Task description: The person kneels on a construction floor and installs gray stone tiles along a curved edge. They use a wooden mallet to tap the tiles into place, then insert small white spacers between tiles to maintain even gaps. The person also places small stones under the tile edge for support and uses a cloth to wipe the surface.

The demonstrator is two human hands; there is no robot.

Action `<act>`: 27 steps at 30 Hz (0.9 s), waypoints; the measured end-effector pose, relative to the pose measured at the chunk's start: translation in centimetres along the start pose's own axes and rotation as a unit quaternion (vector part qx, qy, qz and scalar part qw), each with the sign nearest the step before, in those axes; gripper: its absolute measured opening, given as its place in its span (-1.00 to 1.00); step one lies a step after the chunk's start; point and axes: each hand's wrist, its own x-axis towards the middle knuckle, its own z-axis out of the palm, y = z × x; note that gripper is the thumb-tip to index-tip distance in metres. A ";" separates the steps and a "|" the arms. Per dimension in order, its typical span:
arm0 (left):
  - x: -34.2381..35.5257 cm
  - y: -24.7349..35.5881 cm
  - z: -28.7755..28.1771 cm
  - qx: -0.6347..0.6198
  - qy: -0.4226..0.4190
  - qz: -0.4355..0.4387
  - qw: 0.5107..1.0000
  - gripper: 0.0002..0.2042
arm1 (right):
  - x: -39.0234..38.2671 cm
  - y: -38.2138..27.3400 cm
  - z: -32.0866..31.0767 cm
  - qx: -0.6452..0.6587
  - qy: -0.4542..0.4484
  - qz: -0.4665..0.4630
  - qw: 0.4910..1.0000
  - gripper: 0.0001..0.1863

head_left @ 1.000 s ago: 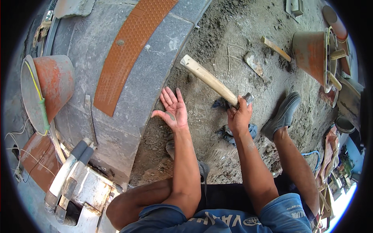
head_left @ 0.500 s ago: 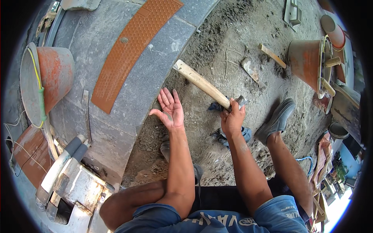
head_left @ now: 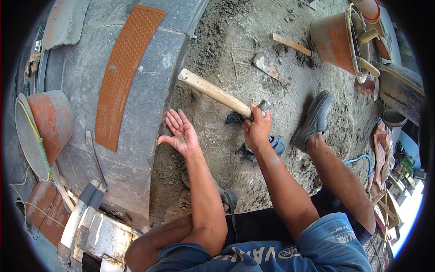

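Note:
My right hand [head_left: 258,130] grips a hammer close to its metal head [head_left: 263,107]. The pale wooden handle [head_left: 213,91] points away to the upper left, its end near the edge of the grey stone paving [head_left: 149,81]. Palm up and holding nothing, my left hand [head_left: 182,135] has its fingers stretched out beside that edge. On the paving lies a long orange-brown strip with a honeycomb pattern [head_left: 122,72]. Dark crumpled cloth [head_left: 277,144] lies on the sandy ground, partly hidden behind my right wrist.
A trowel-like blade [head_left: 268,68] and a wooden stick [head_left: 290,44] lie on the sand. A mortar-stained orange bucket [head_left: 331,41] rests on its side at the right, another bucket [head_left: 52,118] at the left. A stone slab [head_left: 65,22] sits at the upper left.
The view has shifted, so the paving, buckets and strip appear further left. My right hand still holds the hammer, and my left hand stays open beside the paving edge.

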 end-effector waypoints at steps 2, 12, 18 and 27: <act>0.0 -0.2 -0.1 0.002 -0.003 -0.001 1.000 0.00 | -0.3 -0.1 0.1 -0.005 -0.013 0.004 1.000 -0.78; 0.3 0.0 0.2 0.002 0.008 0.018 1.000 0.00 | 1.5 -0.4 -1.0 -0.012 -0.038 -0.023 0.999 -0.81; 0.5 0.4 -0.5 0.037 -0.013 0.027 0.999 -0.27 | 2.7 -0.5 -1.2 -0.056 -0.033 -0.025 0.998 -0.82; 0.1 -0.9 -1.1 0.018 -0.042 0.042 0.998 -0.44 | 3.0 -4.3 -3.1 -0.128 -0.137 0.061 0.980 -0.85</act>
